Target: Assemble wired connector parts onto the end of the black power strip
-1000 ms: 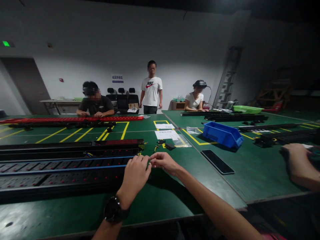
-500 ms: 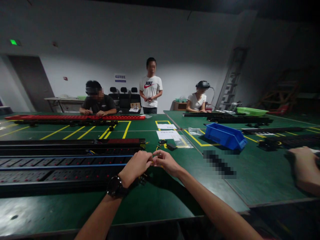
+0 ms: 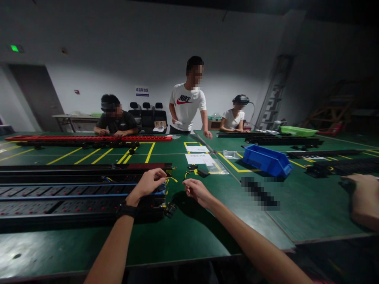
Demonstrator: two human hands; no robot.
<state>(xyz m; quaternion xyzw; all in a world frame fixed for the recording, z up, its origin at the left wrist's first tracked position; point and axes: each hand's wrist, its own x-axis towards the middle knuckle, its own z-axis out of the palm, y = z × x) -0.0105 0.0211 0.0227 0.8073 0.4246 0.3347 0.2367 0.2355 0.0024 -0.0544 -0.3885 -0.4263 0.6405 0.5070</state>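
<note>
My left hand (image 3: 150, 182), with a black watch band on its wrist, is over the right end of the long black socket strips (image 3: 85, 205). Its thumb and fingers pinch a yellow wire (image 3: 171, 179), whose free end sticks out to the right. Apart from it, to the right, my right hand (image 3: 197, 192) has its fingertips pressed together above the green table (image 3: 207, 228). Whether anything small is between them is hidden. Just below the wire, a black connector piece (image 3: 170, 210) lies at the end of the nearest strip.
Beyond my hands lie a small black part (image 3: 203, 172), papers (image 3: 199, 159) and a clear plastic bag (image 3: 219, 169). A blue bin (image 3: 265, 161) stands to the right. At the right edge is another person's hand (image 3: 363, 197). Several people are across the table, one standing (image 3: 188, 104).
My hands were together at the strip's end and are now apart. The left has moved left and up with the yellow wire. The standing person has leaned over the table, one arm lowered.
</note>
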